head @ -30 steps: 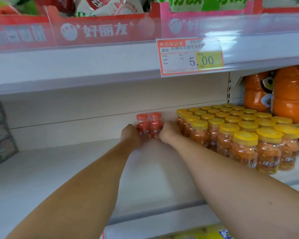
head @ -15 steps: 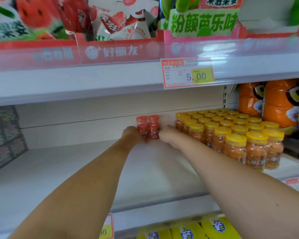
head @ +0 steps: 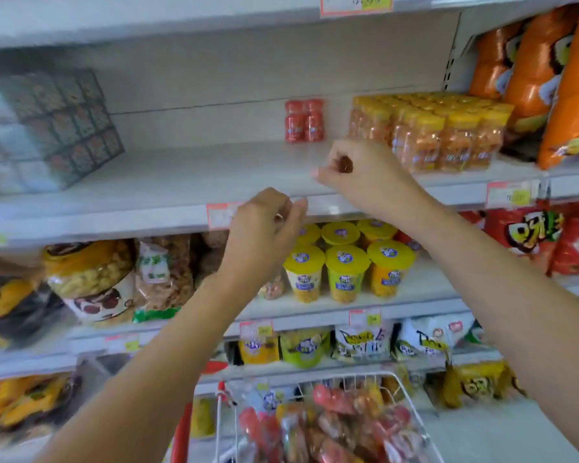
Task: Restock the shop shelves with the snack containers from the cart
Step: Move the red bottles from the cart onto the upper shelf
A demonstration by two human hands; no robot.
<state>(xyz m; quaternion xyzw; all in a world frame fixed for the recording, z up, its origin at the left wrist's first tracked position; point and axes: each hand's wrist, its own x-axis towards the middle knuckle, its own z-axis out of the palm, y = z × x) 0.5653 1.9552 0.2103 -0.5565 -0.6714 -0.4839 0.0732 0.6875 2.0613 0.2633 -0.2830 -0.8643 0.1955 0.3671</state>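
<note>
Two red bottles [head: 304, 121] stand touching, side by side, at the back edge of the shelf [head: 168, 182], just left of a block of yellow-capped bottles [head: 442, 135]. The right hand [head: 358, 172] is clenched in an empty fist above the shelf's front edge. The left hand [head: 264, 225], loosely curled and released, hangs before that edge. Below, the cart [head: 381, 374] holds red packs [head: 331, 426].
</note>
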